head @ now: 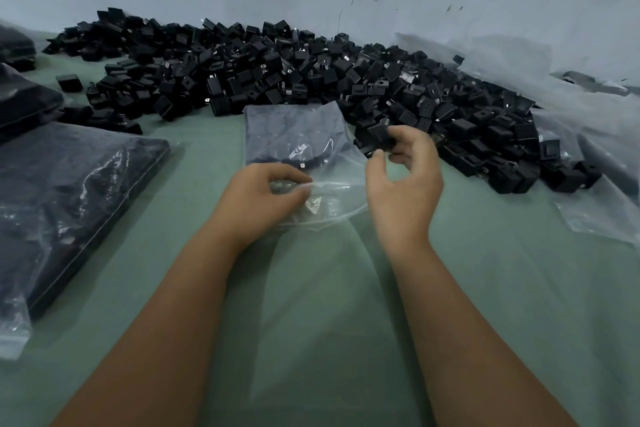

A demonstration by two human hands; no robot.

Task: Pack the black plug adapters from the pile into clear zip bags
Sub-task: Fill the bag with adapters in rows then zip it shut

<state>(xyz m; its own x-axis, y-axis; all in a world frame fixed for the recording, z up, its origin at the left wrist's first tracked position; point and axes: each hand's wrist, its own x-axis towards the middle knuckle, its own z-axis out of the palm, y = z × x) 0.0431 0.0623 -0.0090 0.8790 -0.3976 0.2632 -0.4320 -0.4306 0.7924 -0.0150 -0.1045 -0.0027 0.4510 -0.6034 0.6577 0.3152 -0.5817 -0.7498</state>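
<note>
A big pile of black plug adapters (311, 73) stretches across the far side of the green table (194, 163), against the wall. In front of it lies a clear zip bag (294, 135) partly filled with adapters, its mouth facing me. My left hand (266, 198) pinches the near edge of the bag's mouth. My right hand (405, 177) is just right of the bag and holds a black adapter (379, 137) between fingertips and thumb, at the edge of the pile.
A filled zip bag (69, 198) lies at the left, with more filled bags (24, 104) behind it. Loose clear plastic (595, 156) lies at the right edge. A clear sheet (311, 305) lies between my forearms.
</note>
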